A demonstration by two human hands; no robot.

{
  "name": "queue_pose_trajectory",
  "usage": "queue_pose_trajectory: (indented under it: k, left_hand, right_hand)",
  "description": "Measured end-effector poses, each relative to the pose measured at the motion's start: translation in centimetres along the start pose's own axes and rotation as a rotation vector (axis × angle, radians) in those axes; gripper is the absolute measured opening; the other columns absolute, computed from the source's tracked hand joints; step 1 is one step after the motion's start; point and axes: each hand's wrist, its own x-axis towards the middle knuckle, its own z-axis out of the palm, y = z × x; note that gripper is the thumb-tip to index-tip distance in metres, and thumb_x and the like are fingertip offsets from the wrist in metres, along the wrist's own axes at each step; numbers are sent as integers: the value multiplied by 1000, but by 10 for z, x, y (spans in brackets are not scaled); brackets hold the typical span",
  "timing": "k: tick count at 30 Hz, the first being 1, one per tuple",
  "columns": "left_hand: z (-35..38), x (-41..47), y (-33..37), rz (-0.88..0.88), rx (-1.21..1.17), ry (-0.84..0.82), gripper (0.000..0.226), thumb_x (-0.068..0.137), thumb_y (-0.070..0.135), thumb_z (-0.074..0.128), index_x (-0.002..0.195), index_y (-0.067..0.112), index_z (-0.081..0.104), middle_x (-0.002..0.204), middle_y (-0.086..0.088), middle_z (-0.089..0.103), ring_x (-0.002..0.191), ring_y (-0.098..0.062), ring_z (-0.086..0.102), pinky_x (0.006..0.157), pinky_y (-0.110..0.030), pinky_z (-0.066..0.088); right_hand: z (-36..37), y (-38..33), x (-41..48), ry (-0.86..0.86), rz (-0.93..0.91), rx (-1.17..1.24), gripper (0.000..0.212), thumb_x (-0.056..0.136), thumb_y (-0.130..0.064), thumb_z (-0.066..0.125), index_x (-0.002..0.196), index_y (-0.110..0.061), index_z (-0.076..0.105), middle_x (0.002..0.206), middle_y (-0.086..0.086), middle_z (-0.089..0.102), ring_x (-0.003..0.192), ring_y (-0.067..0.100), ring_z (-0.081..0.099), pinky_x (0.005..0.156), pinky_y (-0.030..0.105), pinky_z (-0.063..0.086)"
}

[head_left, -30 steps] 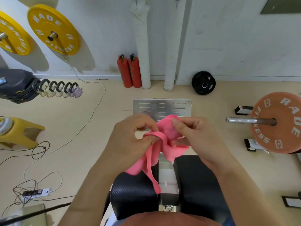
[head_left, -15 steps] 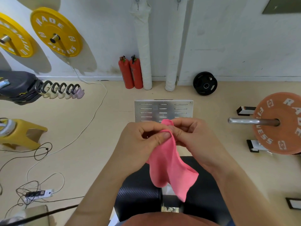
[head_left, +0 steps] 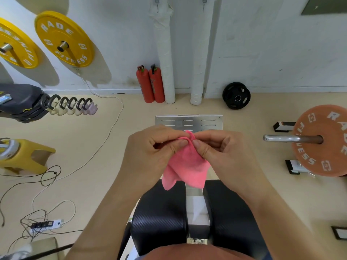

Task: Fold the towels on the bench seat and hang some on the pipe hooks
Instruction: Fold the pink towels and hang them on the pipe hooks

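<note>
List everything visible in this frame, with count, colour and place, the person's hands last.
towel: 1, pink, held up at centre
bench seat: 1, black, bottom centre
wrapped pipes: 2, white, centre wall
yellow plates: 2, yellow, wall pegs, upper left
black plate: 1, black, against the wall, right of the wrapped pipes
orange plate: 1, orange, on a steel bar, right
fire extinguishers: 2, red, floor by the wall
footplate: 1, silver, floor ahead of the bench seat
power strip: 1, white, floor, lower left
left hand: 1, pinching the towel's top edge
right hand: 1, pinching the towel's top edge
</note>
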Motion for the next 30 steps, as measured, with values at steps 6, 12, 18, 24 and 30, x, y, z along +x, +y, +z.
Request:
queue_pose_trajectory:
  k: [6, 12, 18, 24, 30]
  left_hand:
    - [-3, 2, 5, -79, -70, 19, 31, 69, 12, 81, 85, 38, 74, 73, 7, 71, 69, -8, 65, 65, -18, 52]
    - [-4, 4, 11, -102, -143, -53, 27, 68, 7, 78, 82, 30, 75, 72, 13, 72, 68, 1, 64, 62, -9, 47]
    - [-6, 5, 8, -91, -279, -60, 17, 59, 18, 77, 75, 22, 77, 69, 1, 73, 66, -7, 67, 63, -16, 51]
    - [-7, 4, 5, -25, -130, -22, 10, 69, 18, 76, 74, 27, 72, 69, 1, 69, 63, -11, 60, 55, -19, 49]
    - [-14, 16, -8, 42, -101, 167, 22, 77, 12, 61, 73, 34, 63, 70, 16, 62, 68, -4, 54, 65, -17, 42]
  right_hand:
    - [-2, -8, -3, -55, -74, -132, 26, 90, -7, 63, 98, -29, 73, 89, -12, 75, 88, 3, 69, 78, 21, 55]
    - [-8, -15, -3, -108, -151, -260, 25, 91, -6, 61, 98, -26, 75, 84, -23, 71, 83, -3, 66, 74, 11, 49]
    - [-7, -16, -4, -98, -155, -262, 25, 91, -8, 62, 99, -27, 74, 91, -15, 74, 89, 1, 68, 78, 18, 54]
    - [-6, -22, -4, -121, -123, -243, 19, 86, -19, 63, 93, -33, 72, 86, -14, 73, 84, 3, 68, 74, 17, 53]
    - [-25, 21, 17, -148, 70, -670, 27, 79, -7, 60, 60, -27, 58, 55, -4, 53, 56, 10, 47, 51, 22, 35]
